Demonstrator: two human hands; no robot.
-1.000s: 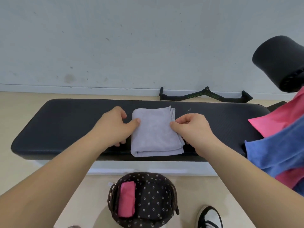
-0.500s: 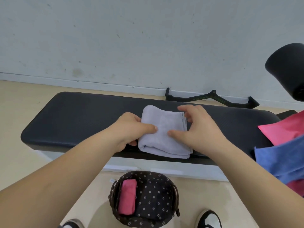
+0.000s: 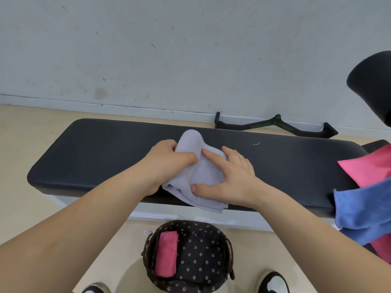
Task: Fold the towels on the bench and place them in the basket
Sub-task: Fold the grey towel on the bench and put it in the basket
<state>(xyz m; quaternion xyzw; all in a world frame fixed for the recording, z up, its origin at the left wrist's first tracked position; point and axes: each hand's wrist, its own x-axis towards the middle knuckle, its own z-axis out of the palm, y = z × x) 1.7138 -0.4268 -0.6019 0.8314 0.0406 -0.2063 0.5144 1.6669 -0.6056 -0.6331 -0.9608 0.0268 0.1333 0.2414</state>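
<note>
The left hand [image 3: 169, 159] grips the left side of the grey towel [image 3: 208, 173], thumb on top and fingers curled round its fold. The right hand [image 3: 234, 176] lies flat on the same towel with fingers spread, pressing it onto the bench [image 3: 95, 149]. Below both hands, on the floor, stands the basket [image 3: 229, 246] with a folded pink towel [image 3: 166, 253] inside. Well to the right of the right hand lie a blue towel [image 3: 364, 210] and a loose pink towel [image 3: 368, 166].

A long black padded bench [image 3: 105, 157] stands on the tan floor [image 3: 21, 127] by the wall. A grey towel [image 3: 208, 174] lies mid-bench, overhanging the front edge. A pink towel [image 3: 368, 166] lies at the right end, with a blue towel [image 3: 364, 208] partly over it. On the floor in front stands a basket [image 3: 229, 250].
</note>
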